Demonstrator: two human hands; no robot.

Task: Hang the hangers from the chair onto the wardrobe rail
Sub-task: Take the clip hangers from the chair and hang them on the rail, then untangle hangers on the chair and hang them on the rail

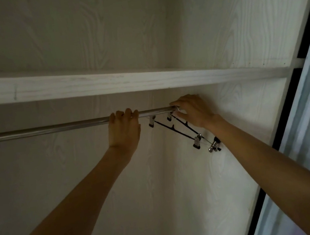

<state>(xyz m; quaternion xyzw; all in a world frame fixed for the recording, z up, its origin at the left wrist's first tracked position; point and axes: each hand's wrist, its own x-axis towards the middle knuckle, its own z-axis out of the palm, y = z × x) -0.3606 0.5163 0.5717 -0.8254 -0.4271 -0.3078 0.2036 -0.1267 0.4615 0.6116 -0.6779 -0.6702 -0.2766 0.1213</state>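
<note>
A metal wardrobe rail (43, 130) runs from the left edge to the wardrobe's right wall. My left hand (124, 129) grips the rail, fingers curled over its top. At the rail's right end hang two black clip hangers (173, 127) with metal clips, slanting down to the right. My right hand (192, 110) is at their tops by the rail end, fingers around the thin wire hooks. The hooks themselves are mostly hidden by that hand. The chair is out of view.
A white wooden shelf (125, 81) spans the wardrobe just above the rail. The pale wood-grain back wall (79, 176) and right side wall (237, 106) enclose the space. A dark-framed sliding door (300, 137) stands at the right.
</note>
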